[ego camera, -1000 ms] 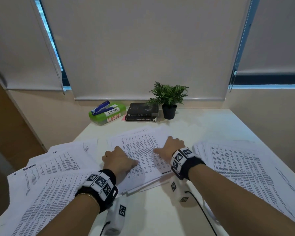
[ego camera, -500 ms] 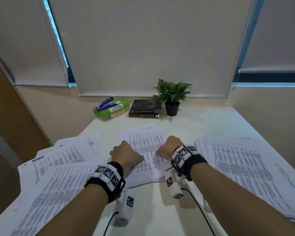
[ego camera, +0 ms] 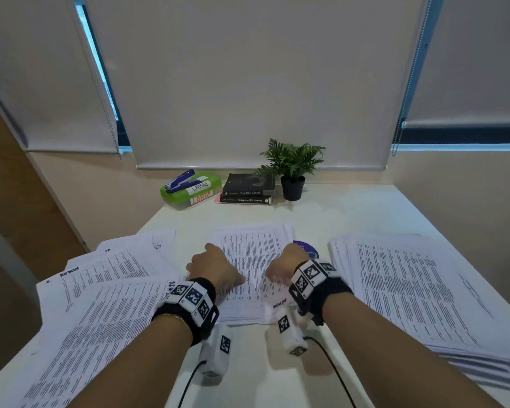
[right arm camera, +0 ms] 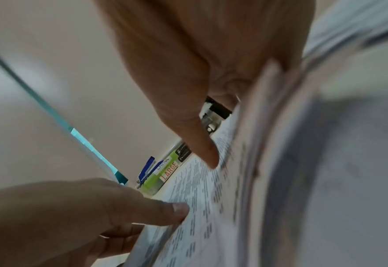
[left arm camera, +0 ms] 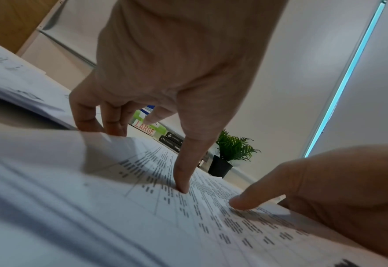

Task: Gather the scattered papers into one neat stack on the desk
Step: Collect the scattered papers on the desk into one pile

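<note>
A centre stack of printed papers (ego camera: 251, 260) lies on the white desk (ego camera: 351, 213) between my hands. My left hand (ego camera: 215, 267) holds its left edge: in the left wrist view the thumb and index tip of the left hand (left arm camera: 209, 196) press on the top sheet (left arm camera: 142, 216) while the other fingers curl down over the edge. My right hand (ego camera: 289, 260) holds the right edge; the right wrist view shows this right hand (right arm camera: 197, 186) with thumb on the top sheet (right arm camera: 211, 225) and the edge lifted against the palm. A fanned left pile (ego camera: 100, 304) and a right pile (ego camera: 409, 290) lie on either side.
At the back stand a green box with a blue stapler (ego camera: 190, 191), two dark books (ego camera: 248, 192) and a potted plant (ego camera: 292, 172). A purple disc (ego camera: 306, 249) peeks out beside the centre stack. Wrist-camera cables (ego camera: 189, 384) trail toward the near desk edge.
Both hands have slid from the top of the centre stack out to its side edges. The stack now lies straighter and less fanned, and the purple disc has come into view.
</note>
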Motion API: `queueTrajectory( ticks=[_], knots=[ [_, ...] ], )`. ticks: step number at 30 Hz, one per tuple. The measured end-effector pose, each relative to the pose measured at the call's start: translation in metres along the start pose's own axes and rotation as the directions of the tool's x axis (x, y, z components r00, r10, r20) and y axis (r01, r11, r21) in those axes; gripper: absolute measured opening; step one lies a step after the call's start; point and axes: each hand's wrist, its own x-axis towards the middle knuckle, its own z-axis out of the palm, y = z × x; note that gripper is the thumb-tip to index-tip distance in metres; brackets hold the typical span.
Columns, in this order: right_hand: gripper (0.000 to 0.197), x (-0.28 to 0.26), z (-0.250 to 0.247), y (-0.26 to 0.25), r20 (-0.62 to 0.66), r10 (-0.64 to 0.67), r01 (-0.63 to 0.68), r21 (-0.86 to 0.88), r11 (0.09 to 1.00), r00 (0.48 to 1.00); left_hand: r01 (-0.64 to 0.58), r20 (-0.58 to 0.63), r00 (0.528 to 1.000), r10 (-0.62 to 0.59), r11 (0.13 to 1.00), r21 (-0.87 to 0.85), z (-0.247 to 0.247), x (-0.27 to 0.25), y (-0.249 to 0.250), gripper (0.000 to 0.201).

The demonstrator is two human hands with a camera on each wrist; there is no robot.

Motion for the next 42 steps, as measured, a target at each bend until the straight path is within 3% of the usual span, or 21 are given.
queueTrajectory(
  ticks=[3,4,7,12,16,21,24,27,28,30,31,32,34,39,42],
  knots=[
    [0.02,0.0,0.009,0.009,-0.007,0.024,-0.022,0.175,0.984,1.0,-0.009,0.006,1.0,0.009,0.999,-0.035,-0.001,-0.004,-0.001,0.114],
    [0.024,-0.001,0.011,0.012,-0.005,0.013,-0.011,0.241,0.97,1.0,-0.017,0.003,1.0,0.017,0.999,-0.049,-0.001,-0.005,-0.002,0.116],
    [0.068,-0.009,0.015,0.018,0.007,-0.047,0.04,0.419,0.907,0.999,-0.057,0.004,0.998,0.058,0.993,-0.1,-0.003,-0.011,-0.004,0.112],
    [0.067,-0.038,-0.005,0.032,-0.086,-0.162,0.183,0.529,0.829,0.983,-0.168,0.007,0.984,0.179,0.936,-0.308,-0.026,-0.028,-0.024,0.117],
    [0.069,-0.067,-0.047,0.051,-0.181,-0.167,0.24,0.54,0.806,0.969,-0.239,-0.135,0.966,0.22,0.959,-0.152,-0.057,-0.042,-0.064,0.097],
    [0.069,-0.084,-0.092,0.098,-0.275,-0.073,0.212,0.519,0.828,0.959,-0.07,-0.133,0.988,0.072,0.997,0.018,-0.09,-0.039,-0.142,0.106],
    [0.073,-0.087,-0.112,0.131,-0.331,0.002,0.162,0.468,0.869,0.944,0.035,-0.07,0.997,-0.023,0.985,0.17,-0.092,-0.039,-0.187,0.121],
    [0.075,-0.085,-0.125,0.163,-0.32,0.07,0.042,0.331,0.943,0.945,0.007,0.018,1.0,-0.012,0.962,0.272,-0.083,-0.052,-0.208,0.12],
    [0.069,-0.083,-0.127,0.173,-0.302,0.097,-0.013,0.268,0.963,0.948,-0.017,0.067,0.998,-0.002,0.96,0.278,-0.078,-0.059,-0.209,0.117],
    [0.036,-0.084,-0.129,0.186,-0.296,0.124,-0.094,0.113,0.989,0.947,-0.062,0.141,0.99,0.023,0.958,0.282,-0.068,-0.069,-0.207,0.115],
    [0.016,-0.084,-0.13,0.191,-0.309,0.129,-0.131,0.014,0.991,0.942,-0.073,0.136,0.99,0.035,0.954,0.289,-0.062,-0.072,-0.204,0.111],
    [0.01,-0.087,-0.129,0.194,-0.329,0.128,-0.163,-0.08,0.983,0.936,-0.071,0.125,0.992,0.034,0.949,0.307,-0.058,-0.075,-0.199,0.107],
    [0.023,-0.09,-0.128,0.2,-0.357,0.11,-0.187,-0.189,0.964,0.928,-0.081,0.118,0.992,0.043,0.937,0.339,-0.053,-0.083,-0.186,0.106],
    [0.015,-0.105,-0.123,0.18,-0.441,0.094,-0.272,-0.362,0.892,0.893,-0.134,0.155,0.984,0.084,0.928,0.347,-0.041,-0.087,-0.165,0.113],
    [0.031,-0.105,-0.108,0.153,-0.425,-0.036,-0.167,-0.431,0.887,0.905,-0.124,0.079,0.991,0.106,0.949,0.289,-0.049,-0.084,-0.16,0.109]
  ],
)
